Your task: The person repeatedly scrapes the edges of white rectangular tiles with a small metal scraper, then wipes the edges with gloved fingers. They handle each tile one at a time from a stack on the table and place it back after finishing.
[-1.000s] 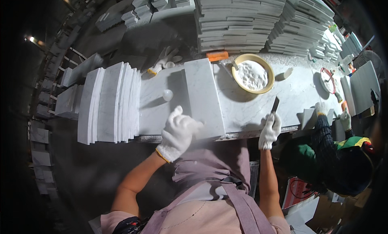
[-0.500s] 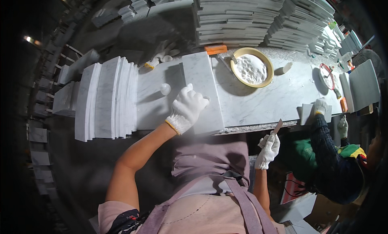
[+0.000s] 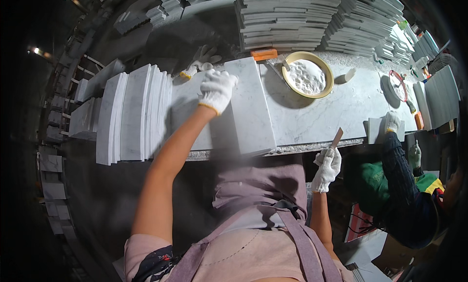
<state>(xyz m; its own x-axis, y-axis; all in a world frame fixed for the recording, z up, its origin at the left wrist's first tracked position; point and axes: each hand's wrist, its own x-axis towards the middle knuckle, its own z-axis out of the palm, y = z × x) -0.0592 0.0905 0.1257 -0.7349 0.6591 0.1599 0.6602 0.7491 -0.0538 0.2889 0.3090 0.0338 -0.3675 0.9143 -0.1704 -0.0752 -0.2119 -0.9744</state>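
My left hand point(image 3: 217, 89), in a white glove, reaches across the workbench and rests on the far end of a white marble tile point(image 3: 251, 109) lying flat on the bench top. Left of it, several marble tiles point(image 3: 134, 111) stand on edge in a row. My right hand point(image 3: 327, 167), also gloved, hangs below the bench's front edge and holds a small flat scraper point(image 3: 336, 136) with its blade pointing up. A yellow-rimmed bowl of white paste point(image 3: 307, 76) sits behind the tile.
Tall stacks of tiles point(image 3: 287, 19) fill the back of the bench. An orange-handled tool point(image 3: 264, 54) and a spare glove point(image 3: 197, 65) lie near the bowl. A person in a dark sleeve and gloves point(image 3: 392, 123) works at my right.
My left hand has moved from the near edge of the tile up to its far end. My right hand with the scraper has dropped off the bench to below its front edge.
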